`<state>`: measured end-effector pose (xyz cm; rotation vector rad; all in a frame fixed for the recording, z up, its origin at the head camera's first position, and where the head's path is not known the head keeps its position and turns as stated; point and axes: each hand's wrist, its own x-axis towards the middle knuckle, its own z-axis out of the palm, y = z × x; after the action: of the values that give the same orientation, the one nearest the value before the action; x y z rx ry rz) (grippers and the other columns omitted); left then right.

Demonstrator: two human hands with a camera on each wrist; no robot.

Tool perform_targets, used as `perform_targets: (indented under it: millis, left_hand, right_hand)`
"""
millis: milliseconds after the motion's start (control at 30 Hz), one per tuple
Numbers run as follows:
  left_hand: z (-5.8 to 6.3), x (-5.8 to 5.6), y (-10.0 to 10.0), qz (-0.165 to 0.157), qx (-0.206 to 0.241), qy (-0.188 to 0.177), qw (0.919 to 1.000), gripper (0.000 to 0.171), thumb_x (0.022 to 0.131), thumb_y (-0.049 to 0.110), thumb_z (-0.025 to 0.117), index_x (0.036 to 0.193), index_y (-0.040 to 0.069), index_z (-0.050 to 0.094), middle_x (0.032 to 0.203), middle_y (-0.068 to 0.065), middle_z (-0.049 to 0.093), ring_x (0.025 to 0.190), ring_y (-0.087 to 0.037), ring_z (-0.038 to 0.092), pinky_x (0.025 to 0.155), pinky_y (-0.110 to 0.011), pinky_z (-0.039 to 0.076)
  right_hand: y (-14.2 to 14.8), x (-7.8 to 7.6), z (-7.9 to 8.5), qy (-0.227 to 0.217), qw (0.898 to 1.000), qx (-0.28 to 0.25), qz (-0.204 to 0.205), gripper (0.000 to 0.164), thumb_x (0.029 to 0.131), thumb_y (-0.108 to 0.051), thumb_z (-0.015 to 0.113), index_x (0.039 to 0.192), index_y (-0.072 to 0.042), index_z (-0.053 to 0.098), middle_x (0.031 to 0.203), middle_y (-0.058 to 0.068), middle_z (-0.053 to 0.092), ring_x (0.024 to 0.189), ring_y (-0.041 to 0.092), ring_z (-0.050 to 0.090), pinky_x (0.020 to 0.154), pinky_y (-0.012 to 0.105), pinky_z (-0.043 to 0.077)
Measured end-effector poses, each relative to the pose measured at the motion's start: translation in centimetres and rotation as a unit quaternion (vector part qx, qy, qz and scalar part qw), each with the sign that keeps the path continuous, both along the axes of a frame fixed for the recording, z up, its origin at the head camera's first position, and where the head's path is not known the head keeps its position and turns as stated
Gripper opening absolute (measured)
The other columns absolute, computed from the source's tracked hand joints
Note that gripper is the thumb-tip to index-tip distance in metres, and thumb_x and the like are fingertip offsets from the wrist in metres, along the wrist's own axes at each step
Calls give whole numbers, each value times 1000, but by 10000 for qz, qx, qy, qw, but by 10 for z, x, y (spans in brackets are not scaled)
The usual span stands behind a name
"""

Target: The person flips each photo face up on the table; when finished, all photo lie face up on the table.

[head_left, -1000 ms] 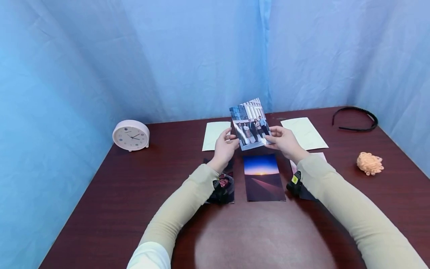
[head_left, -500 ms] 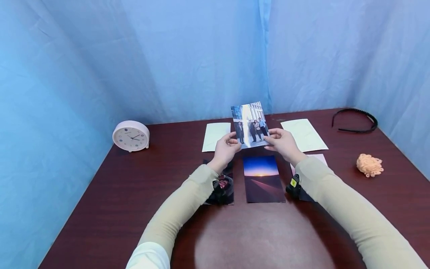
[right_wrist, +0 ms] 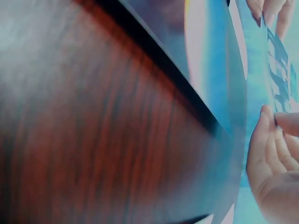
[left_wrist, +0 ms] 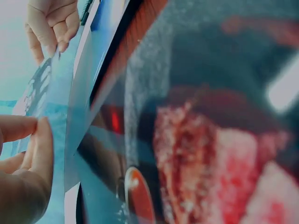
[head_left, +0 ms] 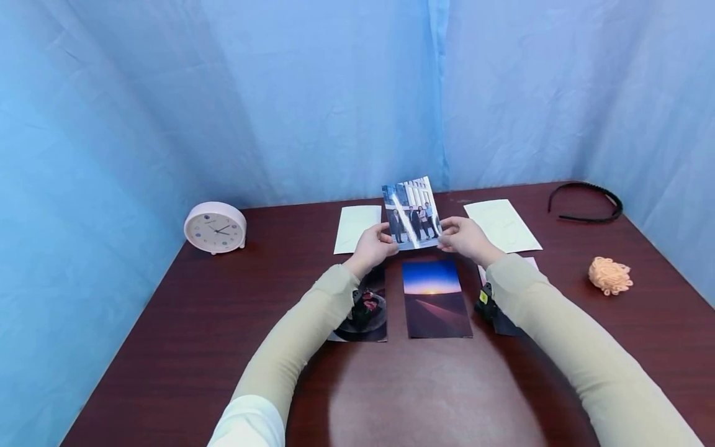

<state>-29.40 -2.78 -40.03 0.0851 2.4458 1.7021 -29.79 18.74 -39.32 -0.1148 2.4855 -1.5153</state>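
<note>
A glossy photo (head_left: 413, 211) of several people in front of a building is held up above the back of the table, tilted toward me. My left hand (head_left: 373, 247) pinches its lower left edge between thumb and fingers. On the other side my right hand (head_left: 463, 237) pinches the lower right edge. Just below it lies a sunset photo (head_left: 437, 299). A dark photo of food on a plate (head_left: 371, 313) is partly covered by my left wrist. Under my right wrist another photo (head_left: 527, 263) is mostly hidden. In the left wrist view, the hand (left_wrist: 28, 163) grips the held photo's edge.
Two pale sheets lie behind my hands, the left sheet (head_left: 352, 231) and the right sheet (head_left: 503, 225). A white round clock (head_left: 215, 228) stands at the far left. To the right are a black headband (head_left: 614, 202) and a peach-coloured yarn ball (head_left: 610, 276). Blue curtains (head_left: 335, 93) enclose the table.
The held photo has come down slightly and its tilt has changed, with the glare shifting across it. Both hands keep their pinch on it. The other things stay put.
</note>
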Motion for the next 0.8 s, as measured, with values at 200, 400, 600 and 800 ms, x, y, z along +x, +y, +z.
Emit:
perform_targets:
  millis: [200, 400, 600, 800]
  left_hand:
    - [1, -4, 1, -63, -562, 132, 9983, 59, 87, 4, 65, 141, 4, 43, 89, -8, 56, 72, -15, 52, 64, -21, 46]
    - [1, -10, 4, 204, -657, 315, 9971, 49, 88, 3, 65, 135, 2, 50, 80, -5, 55, 85, -27, 67, 73, -26, 55]
    - [-3, -15, 8, 165, -1311, 471, 9901, 44, 88, 8, 65, 131, 3, 54, 77, -3, 57, 72, -17, 63, 57, -18, 43]
    - [-2, -15, 12, 5, -1759, 345, 9838, 45, 89, 10, 66, 131, 3, 54, 85, -8, 65, 69, -14, 59, 62, -21, 46]
  right_hand:
    - [-1, -5, -5, -25, 9994, 312, -116, 46, 94, -5, 55, 135, 9, 41, 108, 24, 59, 92, 26, 67, 79, 30, 56]
    - [-3, -10, -2, 67, 9989, 422, -178, 44, 93, -6, 56, 132, 10, 43, 108, 26, 61, 91, 27, 67, 81, 33, 55]
    - [-2, -14, -6, 78, 9971, 675, -338, 43, 91, -7, 59, 129, 10, 47, 102, 23, 64, 77, 16, 66, 71, 25, 55]
    - [1, -15, -10, 148, 9953, 880, -382, 42, 89, -7, 62, 125, 10, 49, 96, 20, 67, 68, 10, 63, 65, 22, 53]
